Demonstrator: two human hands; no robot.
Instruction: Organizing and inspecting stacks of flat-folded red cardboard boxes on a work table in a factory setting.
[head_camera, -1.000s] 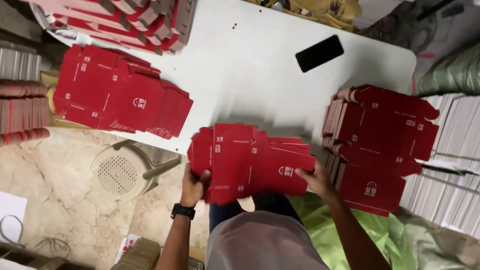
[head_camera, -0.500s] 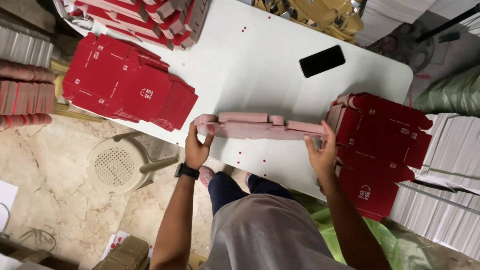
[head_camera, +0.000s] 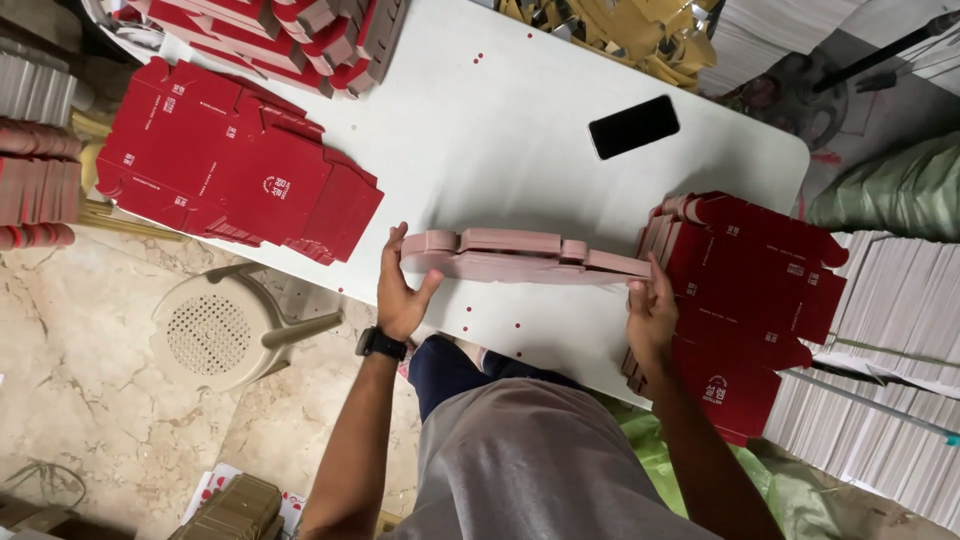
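On the far left of the white table (head_camera: 500, 130) lies a fanned heap of flat red carton blanks (head_camera: 235, 175), well apart from the person's arms. More red blanks are piled at the table's top edge (head_camera: 290, 30).

Next comes the left hand (head_camera: 402, 290), a dark watch (head_camera: 381, 343) on its wrist. It is cupped, fingers up and thumb forward, pressing against the left end of a stack of blanks (head_camera: 525, 258) that stands on edge on the table, pale edges showing. The stack runs straight across in front of the person, between both hands. The right hand (head_camera: 652, 312) meets its right end, fingers loosely curled against the cards; whether it pinches them or only pushes, I cannot tell.

To my eye the step in hand is squaring up: the bundle is held upright to bring its edges level. The next move would call for even pressure from both ends, so no card slips out of the middle.

Just beside the right hand sits another pile of red blanks (head_camera: 750, 290). A black phone (head_camera: 633, 126) lies further up the table, well clear.
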